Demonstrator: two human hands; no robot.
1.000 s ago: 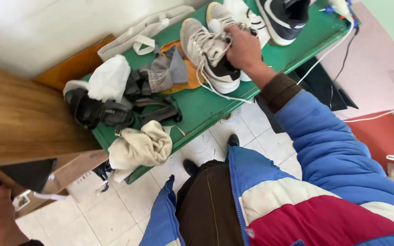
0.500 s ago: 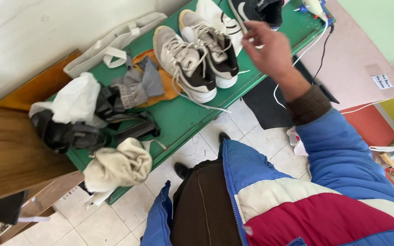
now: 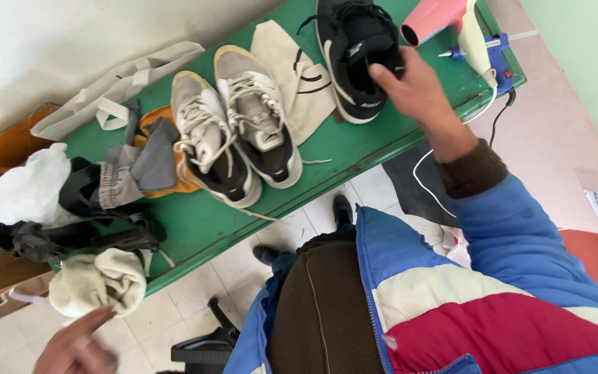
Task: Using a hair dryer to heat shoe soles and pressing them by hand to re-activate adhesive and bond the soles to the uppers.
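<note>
So the left hand [image 3: 77,346] is way down in the bottom corner, one finger pointing, the rest curled in, nothing in it. Closest thing to it is a balled-up cream cloth [image 3: 102,280] just past the fingertip at the near edge of the green table [image 3: 202,225]. Further out from that hand there's a tangle of black straps [image 3: 70,235], a white plastic bag [image 3: 25,187] and some grey fabric [image 3: 143,166] lying on an orange piece.

Middle of the table: a pair of worn grey-white sneakers [image 3: 237,135], side by side, toes pointing away from the person, laces loose. Well apart from both hands.

The right hand [image 3: 417,86] is the one doing anything. It's over the black sneaker [image 3: 354,55], fingers spread open and touching its near side by the opening, not closed around it yet. The shoe's long axis runs away from the person, heel end nearest the hand. It lies partly on a flat cream cloth bag [image 3: 292,66]. Just right of the hand: a pink hair dryer [image 3: 437,14] and a blue glue gun [image 3: 489,55].
</note>
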